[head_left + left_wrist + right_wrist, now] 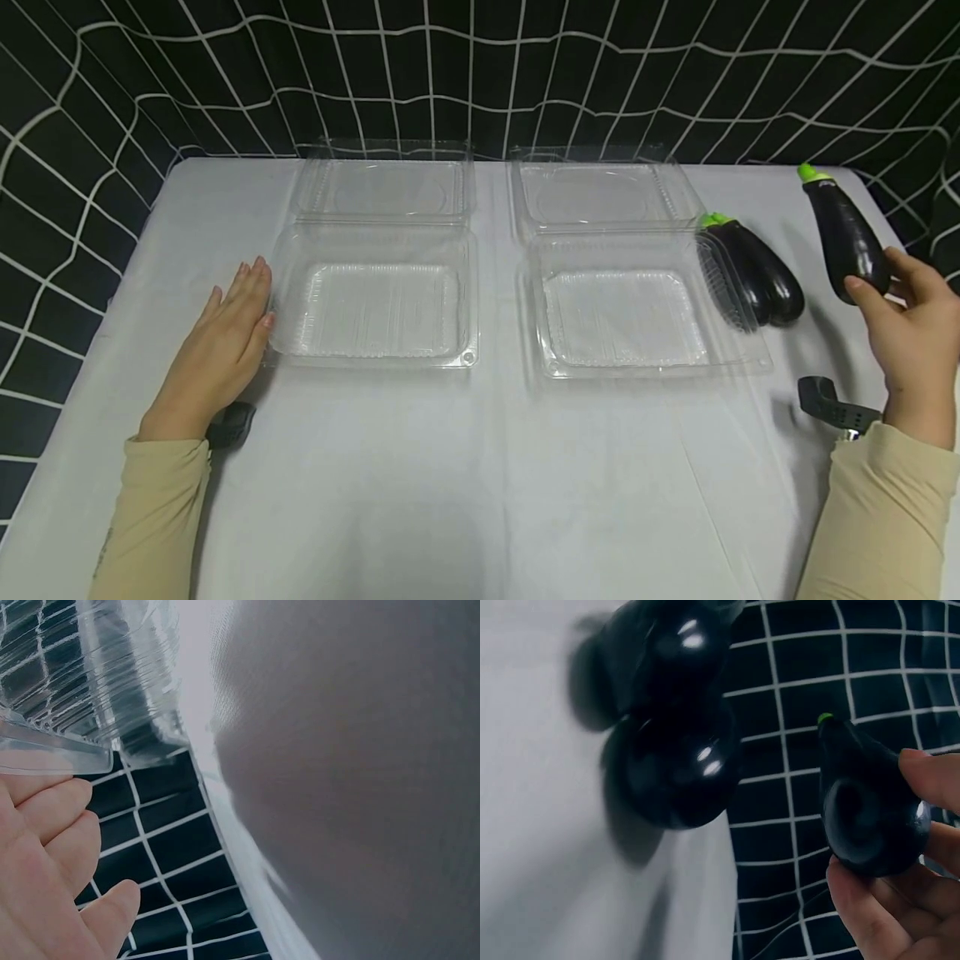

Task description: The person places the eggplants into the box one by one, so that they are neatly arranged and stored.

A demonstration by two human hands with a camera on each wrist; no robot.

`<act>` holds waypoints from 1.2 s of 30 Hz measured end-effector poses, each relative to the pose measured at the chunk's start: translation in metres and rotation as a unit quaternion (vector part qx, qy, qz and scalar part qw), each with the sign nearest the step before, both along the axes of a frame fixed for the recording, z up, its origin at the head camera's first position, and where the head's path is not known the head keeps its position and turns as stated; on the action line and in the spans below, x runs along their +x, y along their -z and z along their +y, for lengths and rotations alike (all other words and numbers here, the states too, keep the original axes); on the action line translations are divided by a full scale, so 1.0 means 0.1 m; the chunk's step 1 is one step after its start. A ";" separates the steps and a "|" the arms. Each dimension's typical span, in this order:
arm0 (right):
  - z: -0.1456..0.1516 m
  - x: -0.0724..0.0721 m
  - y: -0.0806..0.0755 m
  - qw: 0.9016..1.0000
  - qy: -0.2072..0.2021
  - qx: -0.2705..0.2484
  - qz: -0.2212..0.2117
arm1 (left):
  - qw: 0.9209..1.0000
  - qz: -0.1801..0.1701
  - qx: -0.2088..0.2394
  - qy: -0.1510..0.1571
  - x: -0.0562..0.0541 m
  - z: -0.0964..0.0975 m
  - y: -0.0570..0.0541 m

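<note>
At the table's right side my right hand [911, 325] grips an eggplant [843, 229] by its rounded lower end, its green stem pointing away from me. The right wrist view shows thumb and fingers around the held eggplant [874, 802]. Just left of it, two more eggplants [776, 287] lie side by side, partly behind the clear wall of the right plastic container [626, 321]. My left hand [221, 342], fingers straight, rests against the left edge of another clear container [378, 312]. In the left wrist view its fingertips sit right at the container's rim [60, 754].
Both containers stand with their hinged lids, the left lid [390, 187] and the right lid [600, 192], folded back toward the far edge. A white cloth [450, 475] covers the table. Dark fabric with a white grid [495, 75] hangs behind and at the sides.
</note>
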State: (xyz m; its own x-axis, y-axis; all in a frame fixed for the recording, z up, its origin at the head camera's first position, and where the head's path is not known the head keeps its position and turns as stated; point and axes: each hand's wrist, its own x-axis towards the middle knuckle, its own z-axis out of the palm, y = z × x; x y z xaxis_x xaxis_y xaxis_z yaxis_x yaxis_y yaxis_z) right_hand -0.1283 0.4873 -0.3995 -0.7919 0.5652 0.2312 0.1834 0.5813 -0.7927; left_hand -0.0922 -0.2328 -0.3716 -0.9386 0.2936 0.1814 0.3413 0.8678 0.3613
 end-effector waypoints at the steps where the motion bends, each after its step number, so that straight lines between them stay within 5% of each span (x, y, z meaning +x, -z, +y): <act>1: -0.01 0.00 -0.02 1.000 -0.003 -0.004 0.004 | 1.000 0.000 0.000 0.000 0.00 0.00 0.00; 4: -0.12 0.02 -0.11 1.000 -0.006 -0.012 0.008 | 1.000 0.001 -0.002 0.002 0.00 0.00 0.00; 10: -0.76 0.18 -0.62 0.998 0.025 0.014 -0.055 | 1.000 0.003 0.000 0.005 0.00 -0.01 0.00; 14: -1.00 0.23 -0.79 0.997 0.026 0.036 -0.066 | 1.000 0.002 0.001 0.004 0.01 -0.01 0.00; 36: -1.26 0.29 -0.94 0.996 -0.007 0.073 -0.054 | 1.000 0.000 -0.001 0.006 0.00 -0.01 0.00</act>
